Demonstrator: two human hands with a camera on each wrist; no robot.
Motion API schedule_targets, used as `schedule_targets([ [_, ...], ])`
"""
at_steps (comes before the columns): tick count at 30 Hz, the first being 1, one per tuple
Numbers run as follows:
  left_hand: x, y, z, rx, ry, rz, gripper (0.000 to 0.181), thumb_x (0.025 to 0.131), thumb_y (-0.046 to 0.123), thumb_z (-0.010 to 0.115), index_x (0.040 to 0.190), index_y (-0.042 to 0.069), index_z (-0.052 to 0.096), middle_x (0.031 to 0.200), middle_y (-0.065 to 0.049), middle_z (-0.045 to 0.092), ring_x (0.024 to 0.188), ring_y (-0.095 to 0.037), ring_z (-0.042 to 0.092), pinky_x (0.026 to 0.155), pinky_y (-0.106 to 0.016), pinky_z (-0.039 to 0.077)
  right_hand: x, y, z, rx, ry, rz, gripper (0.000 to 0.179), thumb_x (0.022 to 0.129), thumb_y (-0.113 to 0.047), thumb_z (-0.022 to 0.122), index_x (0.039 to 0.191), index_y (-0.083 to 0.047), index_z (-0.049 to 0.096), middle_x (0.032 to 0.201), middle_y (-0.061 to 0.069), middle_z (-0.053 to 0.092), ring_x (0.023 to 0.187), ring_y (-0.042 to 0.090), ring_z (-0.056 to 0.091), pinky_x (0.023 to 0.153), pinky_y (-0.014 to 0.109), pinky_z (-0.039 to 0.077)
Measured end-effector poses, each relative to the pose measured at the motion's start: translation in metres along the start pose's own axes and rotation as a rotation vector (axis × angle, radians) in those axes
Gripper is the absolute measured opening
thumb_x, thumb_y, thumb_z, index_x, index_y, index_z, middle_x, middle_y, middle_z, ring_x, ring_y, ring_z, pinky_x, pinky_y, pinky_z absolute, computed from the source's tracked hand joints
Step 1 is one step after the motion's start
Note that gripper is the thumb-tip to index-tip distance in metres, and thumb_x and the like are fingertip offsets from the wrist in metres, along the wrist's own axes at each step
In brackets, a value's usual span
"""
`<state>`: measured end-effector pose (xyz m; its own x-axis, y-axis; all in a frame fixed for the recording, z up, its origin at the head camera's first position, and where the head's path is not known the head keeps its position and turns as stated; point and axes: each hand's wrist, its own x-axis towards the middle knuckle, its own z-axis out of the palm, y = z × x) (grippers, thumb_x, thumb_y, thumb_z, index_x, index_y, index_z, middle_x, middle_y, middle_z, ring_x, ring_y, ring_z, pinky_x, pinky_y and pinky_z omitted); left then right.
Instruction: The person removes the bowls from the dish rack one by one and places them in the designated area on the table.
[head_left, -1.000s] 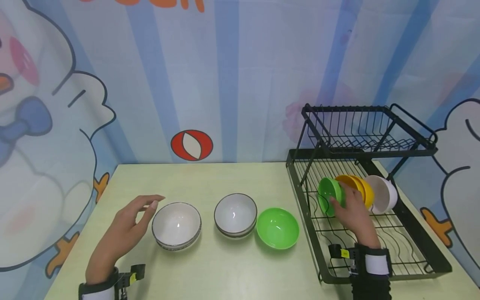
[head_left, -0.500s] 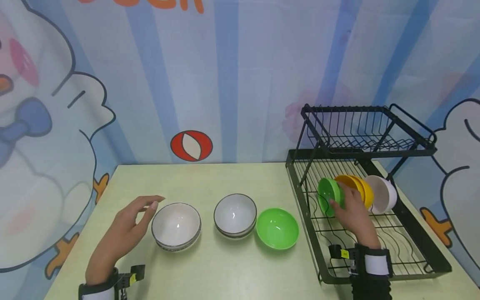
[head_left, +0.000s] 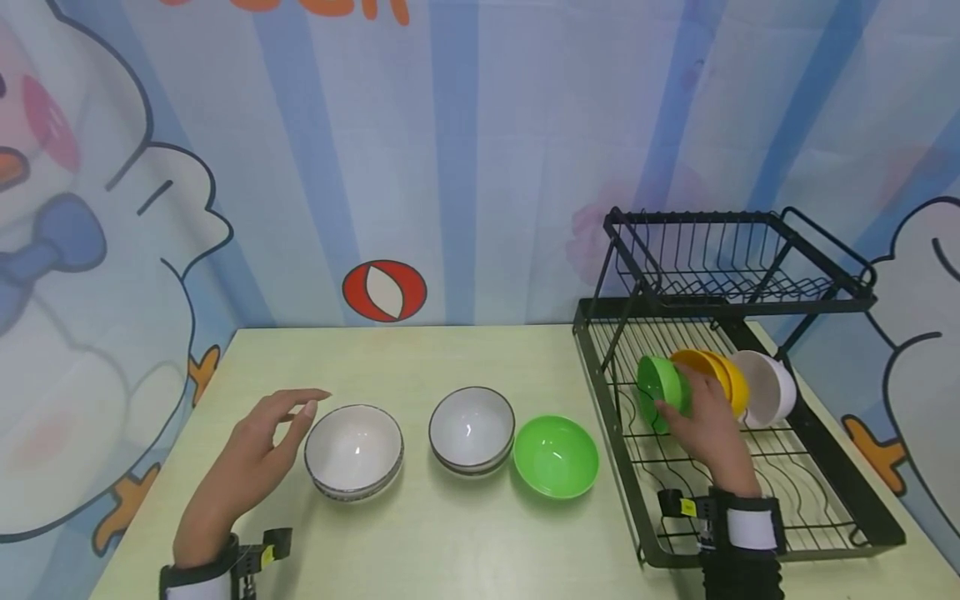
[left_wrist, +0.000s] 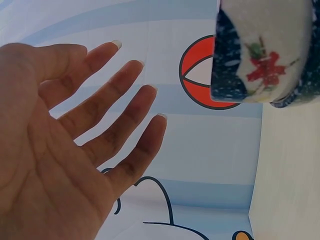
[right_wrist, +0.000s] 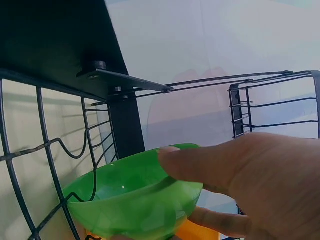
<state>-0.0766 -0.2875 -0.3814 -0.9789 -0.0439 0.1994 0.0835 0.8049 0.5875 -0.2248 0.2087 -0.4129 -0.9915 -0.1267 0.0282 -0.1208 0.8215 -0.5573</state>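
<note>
In the lower tier of a black dish rack (head_left: pixel 825 479), my right hand (head_left: pixel 705 433) grips a green bowl (head_left: pixel 654 392) that stands on its side. The right wrist view has the thumb (right_wrist: pixel 192 162) over the rim of this bowl (right_wrist: pixel 145 205), with fingers partly hidden behind and below it. Just right of it in the rack are yellow bowls (head_left: pixel 737 386) and a white bowl (head_left: pixel 776 387). My left hand (head_left: pixel 255 446) hovers, fingers loosely bent and holding nothing, left of white-inside bowls (head_left: pixel 352 450). A red-flower pattern decorates the bowl (left_wrist: pixel 270 65) in the left wrist view.
More white-inside bowls (head_left: pixel 471 429) stand mid-table, beside another green bowl (head_left: pixel 557 457) lying upright. The rack's upper tier (head_left: pixel 735 258) overhangs its back part. Behind the pale table (head_left: pixel 420 542) hangs a blue striped cartoon backdrop (head_left: pixel 510 167).
</note>
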Motion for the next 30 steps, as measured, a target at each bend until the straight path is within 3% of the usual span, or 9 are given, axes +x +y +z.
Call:
schedule_targets([
  [12,-0.001,-0.002,0.0,-0.039,0.056,0.065,0.037,0.106,0.028,0.048,0.137,0.009,0.054,0.145,-0.018,0.051,0.138,-0.041,0.042,0.108,-0.066,0.038,0.001,-0.004,0.002,0.01,0.215,-0.102,0.06,0.087,-0.008,0.07,0.138,0.01,0.045,0.134,0.037,0.048,0.108,0.049,0.051,0.081,0.063,0.052],
  [30,-0.002,0.0,-0.003,-0.027,0.061,0.052,0.039,0.106,0.03,0.048,0.139,0.009,0.052,0.148,-0.019,0.047,0.141,-0.042,0.038,0.109,-0.068,0.036,-0.005,-0.015,-0.002,-0.01,0.323,-0.02,0.062,0.086,-0.011,0.073,0.139,0.009,0.046,0.136,0.039,0.045,0.113,0.052,0.049,0.081,0.067,0.051],
])
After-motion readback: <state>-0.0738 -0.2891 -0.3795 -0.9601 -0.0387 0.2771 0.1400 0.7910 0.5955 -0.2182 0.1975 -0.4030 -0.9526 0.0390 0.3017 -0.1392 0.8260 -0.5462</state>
